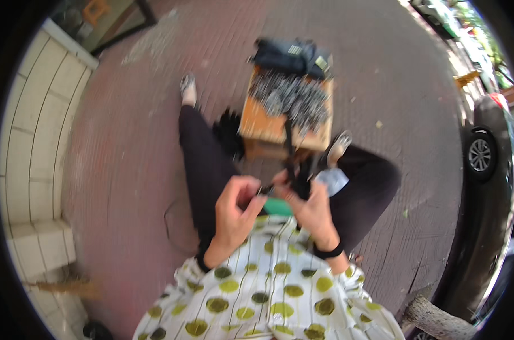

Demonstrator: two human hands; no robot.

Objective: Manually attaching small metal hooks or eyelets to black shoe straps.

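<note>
Over my lap my left hand [237,207] pinches a small dark metal piece [265,190] that looks like a clasp; blur hides its exact kind. Close beside it, my right hand [313,215] is closed on a black strap [291,148], whose far end reaches up to the table. A bunch of black straps [303,180] hangs by the right fingers. Beneath both hands lies something green [276,207], partly covered. A heap of small silvery metal pieces [288,96] covers much of the low wooden table [262,130] in front of me.
A dark folded bag [291,56] rests at the table's far end. Black straps or cloth [228,133] hang at its left side. A pale plastic packet [333,181] lies by my right thigh. A tiled wall [39,124] stands left, a parked car [478,215] right.
</note>
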